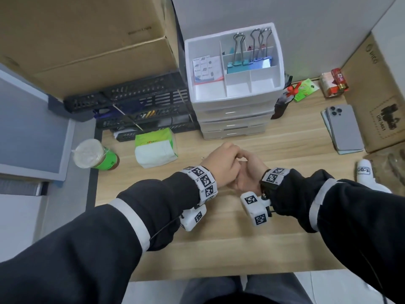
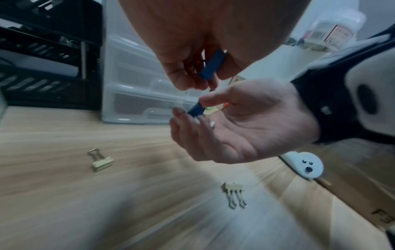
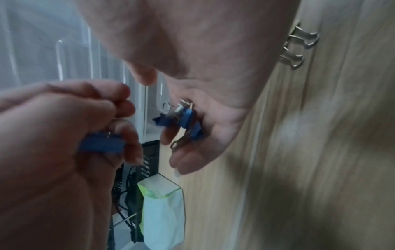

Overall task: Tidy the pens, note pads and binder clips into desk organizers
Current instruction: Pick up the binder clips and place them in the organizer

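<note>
While hands [image 1: 235, 166] meet, blue binder clips [image 3: 186, 121] half-hidden, blurred

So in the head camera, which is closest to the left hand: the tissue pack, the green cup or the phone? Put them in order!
From the left hand:
1. Tissue pack, just to its left.
2. Green cup, further left at the desk edge.
3. Phone, far right, past the other hand.

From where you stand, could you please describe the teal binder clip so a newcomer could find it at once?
Start at the white drawer organizer at the back of the wooden desk. In its top tray, standing handles up, the teal binder clip is leftmost, beside blue clips.
</note>
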